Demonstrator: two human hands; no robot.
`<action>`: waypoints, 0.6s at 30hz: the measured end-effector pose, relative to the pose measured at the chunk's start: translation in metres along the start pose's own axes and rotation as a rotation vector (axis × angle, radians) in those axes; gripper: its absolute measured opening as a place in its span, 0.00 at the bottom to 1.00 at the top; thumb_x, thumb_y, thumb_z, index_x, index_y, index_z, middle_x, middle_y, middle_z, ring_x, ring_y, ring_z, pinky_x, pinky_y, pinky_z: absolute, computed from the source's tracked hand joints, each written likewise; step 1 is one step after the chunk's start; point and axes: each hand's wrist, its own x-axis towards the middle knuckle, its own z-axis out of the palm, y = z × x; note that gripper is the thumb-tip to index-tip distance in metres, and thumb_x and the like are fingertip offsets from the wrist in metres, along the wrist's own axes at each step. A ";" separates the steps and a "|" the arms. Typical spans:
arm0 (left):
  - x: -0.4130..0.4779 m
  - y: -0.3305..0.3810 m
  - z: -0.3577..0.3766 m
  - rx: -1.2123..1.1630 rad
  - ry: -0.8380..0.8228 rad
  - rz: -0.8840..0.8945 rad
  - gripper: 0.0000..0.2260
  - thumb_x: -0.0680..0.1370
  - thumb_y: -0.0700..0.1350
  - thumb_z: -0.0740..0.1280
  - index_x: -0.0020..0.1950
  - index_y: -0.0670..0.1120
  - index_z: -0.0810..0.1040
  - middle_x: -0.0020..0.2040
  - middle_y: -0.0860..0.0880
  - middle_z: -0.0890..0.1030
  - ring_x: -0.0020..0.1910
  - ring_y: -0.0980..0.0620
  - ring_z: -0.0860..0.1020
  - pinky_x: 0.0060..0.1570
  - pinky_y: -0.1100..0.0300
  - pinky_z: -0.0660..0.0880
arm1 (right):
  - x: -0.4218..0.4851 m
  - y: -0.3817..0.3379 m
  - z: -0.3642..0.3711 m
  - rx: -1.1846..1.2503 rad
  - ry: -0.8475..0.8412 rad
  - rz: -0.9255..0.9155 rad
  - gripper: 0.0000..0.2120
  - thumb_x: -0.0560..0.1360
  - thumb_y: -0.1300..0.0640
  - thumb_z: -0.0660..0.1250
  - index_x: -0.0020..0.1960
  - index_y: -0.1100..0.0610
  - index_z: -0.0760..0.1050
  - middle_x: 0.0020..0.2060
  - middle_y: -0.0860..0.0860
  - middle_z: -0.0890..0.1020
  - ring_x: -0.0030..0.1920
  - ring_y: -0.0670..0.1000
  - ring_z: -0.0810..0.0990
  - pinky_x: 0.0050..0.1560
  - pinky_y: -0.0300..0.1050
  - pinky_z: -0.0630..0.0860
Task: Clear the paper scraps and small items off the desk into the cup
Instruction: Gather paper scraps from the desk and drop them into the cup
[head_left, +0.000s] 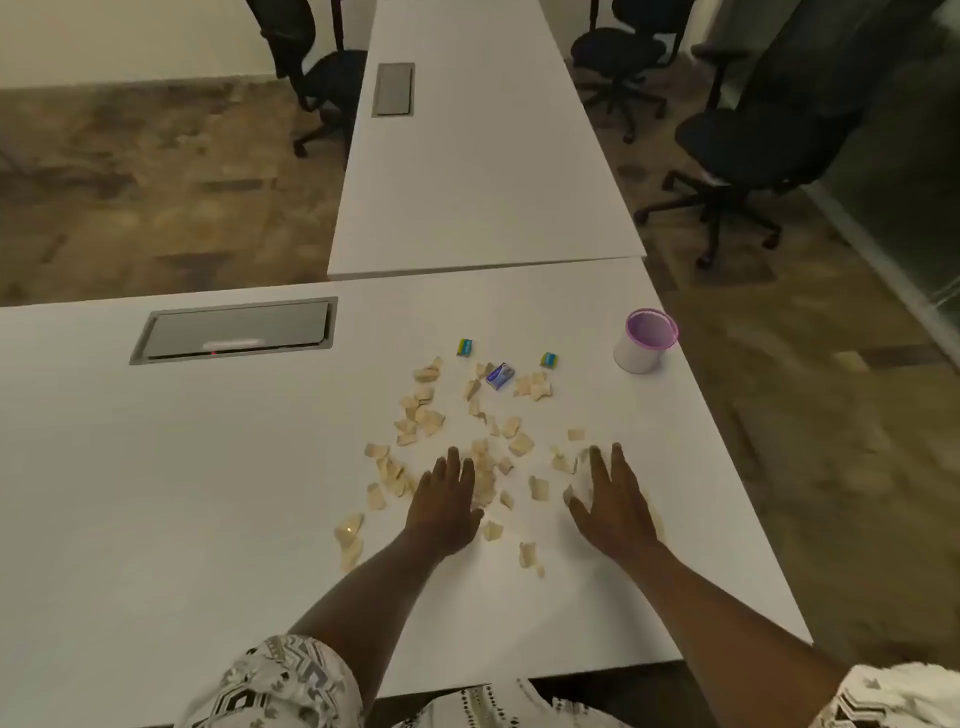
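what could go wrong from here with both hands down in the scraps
1. The cup stands close to the desk's right edge; a sweep towards it could knock it over or off.
2. The scraps lie spread wider than the left hand and right hand span, so some may be missed or pushed off the near edge.
3. The blue box lies among the scraps and may get buried in the pile.

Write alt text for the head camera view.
A person's left hand and right hand rest flat among torn paper scraps on a white desk. Farther off lie three small packets, and a purple-rimmed cup stands upright to their right, near the desk's edge.
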 end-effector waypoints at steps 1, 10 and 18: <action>0.002 0.002 0.002 0.027 -0.017 0.013 0.36 0.81 0.56 0.62 0.81 0.43 0.49 0.82 0.39 0.48 0.79 0.38 0.54 0.75 0.44 0.62 | -0.002 0.006 0.002 0.006 -0.018 0.054 0.38 0.79 0.41 0.59 0.80 0.53 0.44 0.80 0.58 0.43 0.79 0.61 0.49 0.77 0.54 0.55; 0.023 0.025 0.015 -0.027 -0.083 -0.072 0.36 0.80 0.53 0.65 0.81 0.46 0.49 0.81 0.40 0.46 0.79 0.36 0.52 0.71 0.40 0.67 | -0.006 0.031 0.023 0.212 -0.113 0.464 0.42 0.77 0.46 0.66 0.79 0.51 0.42 0.78 0.62 0.39 0.77 0.69 0.44 0.72 0.63 0.63; 0.032 0.030 0.027 -0.084 -0.059 -0.087 0.34 0.79 0.49 0.67 0.79 0.45 0.52 0.80 0.38 0.52 0.76 0.37 0.60 0.61 0.46 0.76 | 0.006 0.029 0.046 0.084 -0.080 0.219 0.39 0.79 0.49 0.64 0.80 0.51 0.43 0.79 0.60 0.45 0.78 0.66 0.45 0.74 0.58 0.63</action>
